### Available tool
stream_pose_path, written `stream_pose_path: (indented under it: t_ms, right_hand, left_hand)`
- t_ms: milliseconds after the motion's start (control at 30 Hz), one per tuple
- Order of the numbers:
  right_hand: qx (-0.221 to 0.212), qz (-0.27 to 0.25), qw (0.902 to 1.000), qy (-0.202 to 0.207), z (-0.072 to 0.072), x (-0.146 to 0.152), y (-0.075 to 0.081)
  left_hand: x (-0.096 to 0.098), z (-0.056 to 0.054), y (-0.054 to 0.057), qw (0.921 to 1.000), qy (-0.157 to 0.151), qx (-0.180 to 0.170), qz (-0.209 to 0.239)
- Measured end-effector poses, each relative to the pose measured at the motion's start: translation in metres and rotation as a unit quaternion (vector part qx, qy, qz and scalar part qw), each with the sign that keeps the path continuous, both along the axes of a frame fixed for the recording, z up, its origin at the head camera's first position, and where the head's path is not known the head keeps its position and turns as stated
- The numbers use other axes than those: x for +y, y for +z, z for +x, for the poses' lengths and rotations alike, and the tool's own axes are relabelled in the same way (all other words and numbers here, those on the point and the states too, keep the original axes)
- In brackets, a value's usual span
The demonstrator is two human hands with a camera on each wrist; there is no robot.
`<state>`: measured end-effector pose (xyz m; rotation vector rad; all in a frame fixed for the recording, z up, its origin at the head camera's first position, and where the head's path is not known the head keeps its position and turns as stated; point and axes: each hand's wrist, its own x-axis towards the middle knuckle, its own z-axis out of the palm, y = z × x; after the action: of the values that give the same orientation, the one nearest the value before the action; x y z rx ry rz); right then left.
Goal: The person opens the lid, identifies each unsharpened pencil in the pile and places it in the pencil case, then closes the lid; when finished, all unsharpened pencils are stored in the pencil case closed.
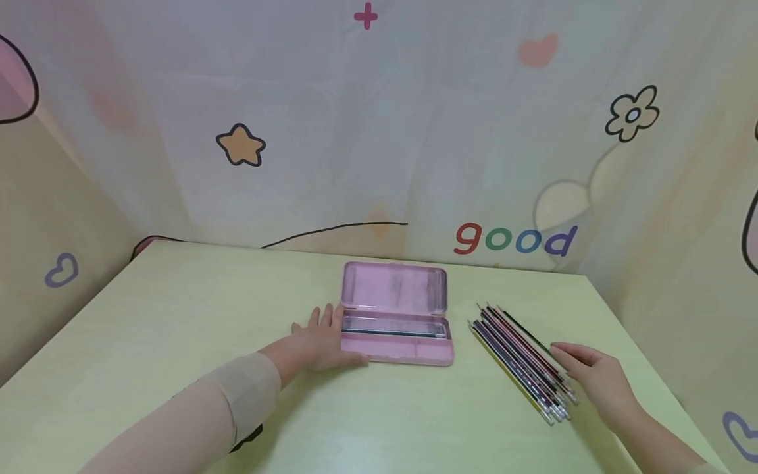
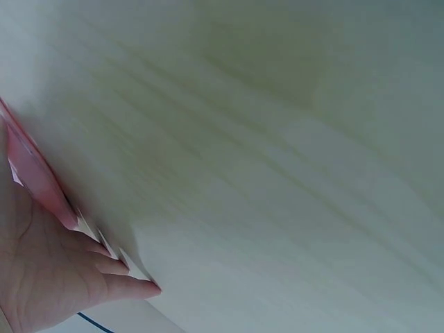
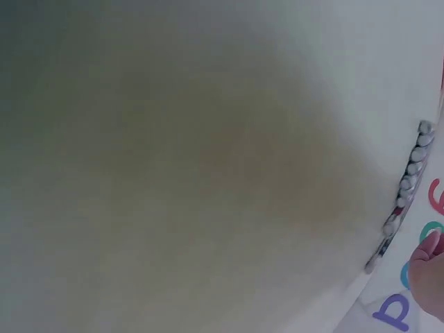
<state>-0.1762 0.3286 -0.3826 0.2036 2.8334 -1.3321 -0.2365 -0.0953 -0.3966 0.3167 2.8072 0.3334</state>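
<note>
seemingly, the right hand (image 1: 599,378) pinches a dark pencil (image 1: 528,331)

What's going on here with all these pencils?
A person's left hand rests against the left side of an open pink case. A pencil lies inside it. The right hand is at the right edge of a bunch of pencils on the table; I can't tell whether it grips one.

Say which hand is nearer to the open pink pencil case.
Left. The left hand is against the left end of the pencil case; the right hand is off to its right, beside the loose pencils.
</note>
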Motion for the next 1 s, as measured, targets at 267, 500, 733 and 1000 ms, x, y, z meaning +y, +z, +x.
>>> stream_pose_path:
  t_ms: [267, 500, 733, 1000]
  right_hand:
    - [-0.010, 0.000, 0.9999, -0.011, 0.014, 0.026, -0.016]
    - [0.021, 0.074, 0.9969, -0.018, 0.022, 0.034, -0.036]
    - [0.070, 0.088, 0.9931, -0.035, 0.020, 0.031, -0.043]
    - [0.044, 0.090, 0.9934, -0.056, 0.023, 0.030, -0.045]
  left_hand:
    - [0.000, -0.001, -0.001, 1.0000, 0.003, 0.002, -0.001]
    - [0.000, -0.001, 0.000, 1.0000, 0.002, 0.001, 0.007]
    - [0.000, 0.001, 0.003, 0.9999, 0.006, 0.002, 0.015]
    - [-0.001, 0.001, 0.000, 0.9999, 0.000, 0.003, 0.014]
